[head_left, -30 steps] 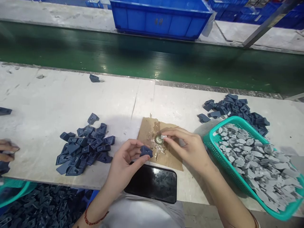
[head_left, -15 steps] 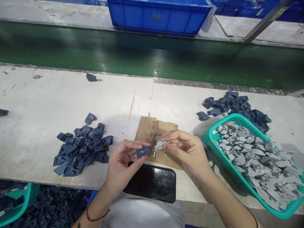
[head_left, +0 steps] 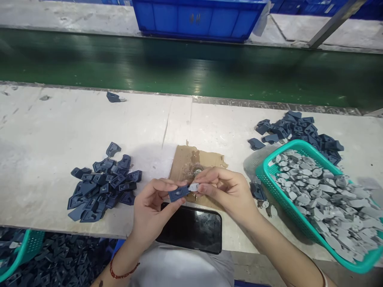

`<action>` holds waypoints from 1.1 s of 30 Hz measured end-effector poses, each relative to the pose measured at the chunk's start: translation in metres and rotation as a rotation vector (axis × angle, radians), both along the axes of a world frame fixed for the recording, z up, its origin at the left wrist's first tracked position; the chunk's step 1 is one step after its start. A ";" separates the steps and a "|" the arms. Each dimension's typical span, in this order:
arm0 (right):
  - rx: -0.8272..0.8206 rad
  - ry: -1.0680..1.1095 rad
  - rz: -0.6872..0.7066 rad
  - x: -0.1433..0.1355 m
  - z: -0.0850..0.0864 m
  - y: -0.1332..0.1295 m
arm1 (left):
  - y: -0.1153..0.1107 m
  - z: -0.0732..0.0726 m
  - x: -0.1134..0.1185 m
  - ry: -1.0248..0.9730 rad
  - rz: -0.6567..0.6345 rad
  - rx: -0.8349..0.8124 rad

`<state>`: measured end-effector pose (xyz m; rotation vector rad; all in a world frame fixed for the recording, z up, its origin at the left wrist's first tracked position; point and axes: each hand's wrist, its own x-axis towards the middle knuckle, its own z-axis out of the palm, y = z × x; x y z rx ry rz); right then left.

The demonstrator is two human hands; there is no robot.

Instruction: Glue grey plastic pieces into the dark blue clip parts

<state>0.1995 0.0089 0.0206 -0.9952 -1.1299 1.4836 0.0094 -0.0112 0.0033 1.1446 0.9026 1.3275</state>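
Observation:
Between thumb and fingers, my left hand [head_left: 154,205] pinches a dark blue plastic piece [head_left: 178,193] with a recessed face. My right hand [head_left: 229,191] is closed on a small light grey plastic piece [head_left: 194,187], whose tip meets the right end of the blue one. Both hands are above a brown cardboard sheet [head_left: 179,161], where a small round shiny spot [head_left: 198,172] shows with wet-looking stains around it. Beneath the hands, near the table edge, lies a black phone [head_left: 194,231].
A pile of blue pieces [head_left: 103,185] lies left, another pile [head_left: 299,129] at the back right. The green basket [head_left: 295,213] on the right holds many grey pieces. Beyond the table runs a green conveyor belt [head_left: 119,63], with a blue crate [head_left: 197,20] behind it.
My right hand has moved left, bringing the grey piece from a short gap away to contact with the blue piece's end. The blue piece has shifted slightly left and down.

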 end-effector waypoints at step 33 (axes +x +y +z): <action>0.532 -0.804 0.214 0.003 0.018 -0.002 | 0.005 0.021 0.009 -0.190 -0.036 -0.512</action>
